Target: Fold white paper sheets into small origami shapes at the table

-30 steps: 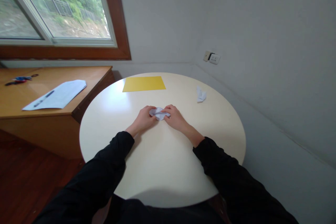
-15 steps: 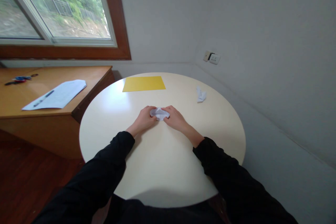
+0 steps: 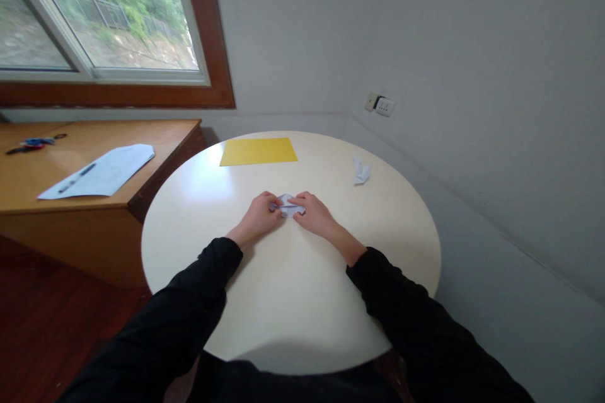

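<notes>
A small piece of folded white paper [image 3: 289,207] is held between my two hands over the middle of the round table [image 3: 293,289]. My left hand [image 3: 263,213] pinches its left end, thumb in front and fingers behind. On the opposite end, my right hand [image 3: 316,214] is closed with its thumb and fingers gripping the paper. A crease line runs across the paper from side to side. My fingers cover both of its ends.
A yellow sheet [image 3: 259,152] lies at the table's far side, and a crumpled-looking folded white paper [image 3: 361,172] at the far right. On the wooden desk [image 3: 161,138] to the left are white sheets [image 3: 113,170] with a pen [image 3: 78,177], and scissors [image 3: 33,145].
The paper's open, rounded hollow has flattened into a narrow crease line between my fingers. Both hands keep nearly the same place.
</notes>
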Motion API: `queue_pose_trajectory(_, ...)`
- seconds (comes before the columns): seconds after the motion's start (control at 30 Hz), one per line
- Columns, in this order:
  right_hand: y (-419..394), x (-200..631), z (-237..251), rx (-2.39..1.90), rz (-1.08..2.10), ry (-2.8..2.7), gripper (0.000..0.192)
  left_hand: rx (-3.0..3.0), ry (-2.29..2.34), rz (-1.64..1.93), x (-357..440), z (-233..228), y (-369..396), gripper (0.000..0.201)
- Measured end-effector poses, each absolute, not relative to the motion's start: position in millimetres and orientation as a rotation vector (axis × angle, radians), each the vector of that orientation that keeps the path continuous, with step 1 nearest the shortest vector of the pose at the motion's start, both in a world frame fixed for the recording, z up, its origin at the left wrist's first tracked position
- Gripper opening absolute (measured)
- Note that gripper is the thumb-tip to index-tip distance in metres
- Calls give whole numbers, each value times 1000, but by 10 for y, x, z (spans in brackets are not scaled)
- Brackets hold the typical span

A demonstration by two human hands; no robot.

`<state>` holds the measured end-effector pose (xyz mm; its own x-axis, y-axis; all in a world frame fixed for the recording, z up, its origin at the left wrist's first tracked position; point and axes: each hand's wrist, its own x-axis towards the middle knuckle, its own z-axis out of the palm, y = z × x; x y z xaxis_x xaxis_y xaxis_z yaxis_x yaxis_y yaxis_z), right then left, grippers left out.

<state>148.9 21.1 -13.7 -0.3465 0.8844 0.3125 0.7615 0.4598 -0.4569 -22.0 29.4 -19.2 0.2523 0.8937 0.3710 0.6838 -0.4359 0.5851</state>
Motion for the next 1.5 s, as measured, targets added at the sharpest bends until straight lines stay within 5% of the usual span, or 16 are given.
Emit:
queue_pose_trajectory(0.73,234,1509,-155,-1267,388,-2091,32,2172,1365,1141,-241,-170,278,22)
queue_pose_trajectory(1.0,292,1706,19,-1155,677,-1815,29,2247,1347,1227,-339,-44,284,22)
queue_pose_trajectory(1.5,413,1865,-47,-1259,401,-2075,14,1958,1551,1508,-409,-19,394,18)
